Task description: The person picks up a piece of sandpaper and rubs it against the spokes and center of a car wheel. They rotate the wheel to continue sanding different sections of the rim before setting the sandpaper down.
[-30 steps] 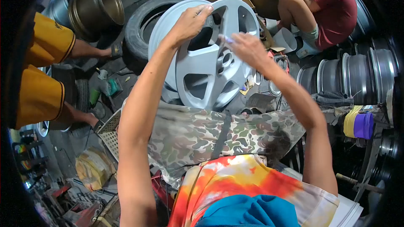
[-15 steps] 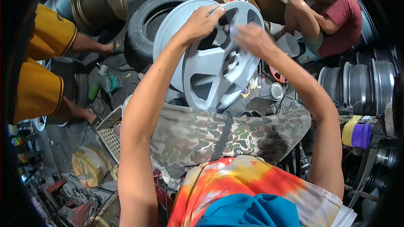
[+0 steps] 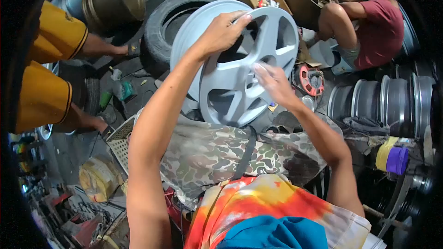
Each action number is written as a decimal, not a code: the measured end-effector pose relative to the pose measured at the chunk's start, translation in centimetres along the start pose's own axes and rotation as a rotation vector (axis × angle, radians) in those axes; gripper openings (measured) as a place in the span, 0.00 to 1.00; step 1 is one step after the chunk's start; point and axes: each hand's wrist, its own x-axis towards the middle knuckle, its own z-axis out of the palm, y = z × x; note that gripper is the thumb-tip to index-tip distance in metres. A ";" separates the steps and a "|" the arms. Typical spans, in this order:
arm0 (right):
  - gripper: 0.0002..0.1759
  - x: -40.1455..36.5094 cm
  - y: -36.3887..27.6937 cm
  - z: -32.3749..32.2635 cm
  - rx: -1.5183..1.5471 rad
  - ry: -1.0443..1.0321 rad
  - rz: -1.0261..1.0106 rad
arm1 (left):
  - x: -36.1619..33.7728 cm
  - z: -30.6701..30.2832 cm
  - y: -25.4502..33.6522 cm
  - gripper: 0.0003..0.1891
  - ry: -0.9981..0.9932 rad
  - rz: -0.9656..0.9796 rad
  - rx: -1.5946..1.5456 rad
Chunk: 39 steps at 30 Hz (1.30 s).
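A grey alloy wheel with wide spokes stands tilted in front of me, its face turned up toward me. My left hand grips the upper rim, fingers curled over the edge and thumb on the face. Close to the hub, my right hand is against the wheel's face with its fingers drawn together. Motion blurs the fingertips, and whatever they hold is too small to make out. Camouflage cloth covers my lap below the wheel.
A loose tyre lies behind the wheel. Another person crouches at the right beside a bronze wheel; someone in yellow shorts is at the left. Stacked rims are at right, a plastic basket at left.
My right hand has moved down across the wheel's face, from the upper spokes to near the hub. My left hand keeps its hold on the rim. The view has shifted slightly.
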 end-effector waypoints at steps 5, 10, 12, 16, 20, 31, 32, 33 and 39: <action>0.18 -3.3 0.0 -1.2 -0.163 0.034 -0.181 | -1.0 -0.4 1.5 0.25 -0.017 -0.063 -0.050; 0.14 -0.2 0.1 -2.4 -0.584 0.255 -0.362 | -1.0 0.2 0.7 0.25 0.031 -0.005 -0.037; 0.15 0.8 1.4 -1.4 -0.667 0.244 -0.332 | -0.9 0.0 1.4 0.25 0.028 -0.041 -0.034; 0.14 1.2 -2.9 3.8 -0.467 0.226 -0.278 | -0.6 0.1 1.1 0.24 0.024 -0.068 -0.029; 0.13 1.4 -3.0 4.4 -0.353 0.183 -0.344 | -0.7 0.5 0.6 0.24 0.067 0.013 -0.068; 0.10 2.3 -4.3 4.7 -0.422 0.209 -0.359 | -1.2 0.8 0.7 0.23 0.110 0.016 -0.030; 0.10 2.4 -4.0 5.2 -0.368 0.289 -0.435 | -1.0 0.8 0.5 0.23 0.104 0.048 -0.022; 0.10 2.4 -4.6 5.1 -0.372 0.293 -0.437 | -0.9 0.7 0.6 0.23 0.102 0.054 -0.022; 0.11 0.8 -5.8 5.7 -0.170 0.259 -0.198 | -1.5 1.1 1.2 0.22 0.129 -0.016 0.003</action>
